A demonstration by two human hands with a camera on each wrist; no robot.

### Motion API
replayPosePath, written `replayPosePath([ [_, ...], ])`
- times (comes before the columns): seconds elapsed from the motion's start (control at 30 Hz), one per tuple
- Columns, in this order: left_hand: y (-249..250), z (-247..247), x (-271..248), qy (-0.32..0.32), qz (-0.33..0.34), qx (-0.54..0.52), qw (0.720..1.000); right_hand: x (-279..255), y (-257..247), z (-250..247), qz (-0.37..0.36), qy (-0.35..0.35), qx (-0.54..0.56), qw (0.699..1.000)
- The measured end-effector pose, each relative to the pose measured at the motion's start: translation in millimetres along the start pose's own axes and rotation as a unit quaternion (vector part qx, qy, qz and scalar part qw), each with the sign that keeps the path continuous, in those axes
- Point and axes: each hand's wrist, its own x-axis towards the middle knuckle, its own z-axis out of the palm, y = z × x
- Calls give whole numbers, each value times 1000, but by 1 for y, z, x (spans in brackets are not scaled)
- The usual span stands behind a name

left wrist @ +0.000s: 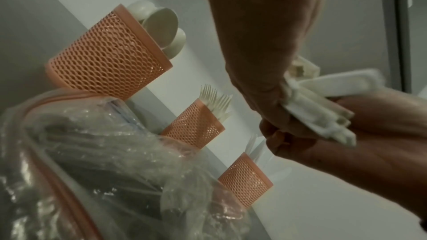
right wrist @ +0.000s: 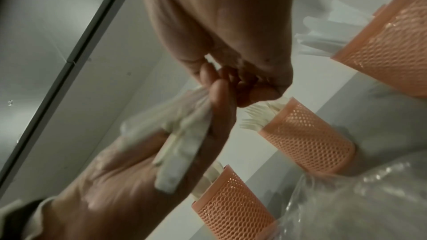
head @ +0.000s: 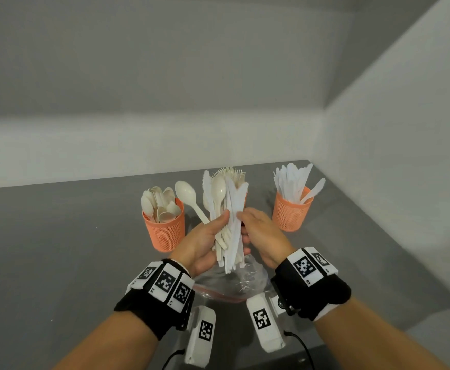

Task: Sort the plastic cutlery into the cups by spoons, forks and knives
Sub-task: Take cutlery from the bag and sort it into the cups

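My left hand (head: pixel 207 241) grips an upright bundle of cutlery (head: pixel 225 209), cream spoons and white knives mixed, over the table. My right hand (head: pixel 255 231) reaches in from the right and its fingertips pinch a white knife (head: pixel 238 206) at the bundle's right edge. Three orange mesh cups stand behind. The left cup (head: pixel 165 233) holds spoons and the right cup (head: pixel 290 212) holds knives. The middle cup (left wrist: pixel 191 127) holds forks; in the head view the bundle hides it and only the fork tines (head: pixel 231 172) show. The bundle's handle ends (left wrist: pixel 323 116) stick out below my left palm.
A crumpled clear plastic bag (head: pixel 234 281) with a pink zip strip lies on the grey table (head: pixel 71 249) under my hands. White walls close the table at the back and on the right, just beyond the knife cup.
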Motion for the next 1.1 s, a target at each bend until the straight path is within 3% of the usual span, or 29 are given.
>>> replayPosePath([
  [0.27,-2,2,5,22,14,31,999,1,1,2,0,13,-40,999],
  [0.47,-3,9,10,-2,19,65,998,-1,2,-1,-19,40,-50,998],
  [0.7,-5,12,20,8,20,64,998,7,8,-19,1,37,29,999],
  [0.9,-1,11,43,73,54,66,994,28,-5,-55,-35,142,142,979],
  [0.97,0,10,46,83,62,91,990,37,-20,-75,-101,213,106,966],
  [1.1,1,13,49,22,73,89,993,65,-33,-111,-185,306,-65,932],
])
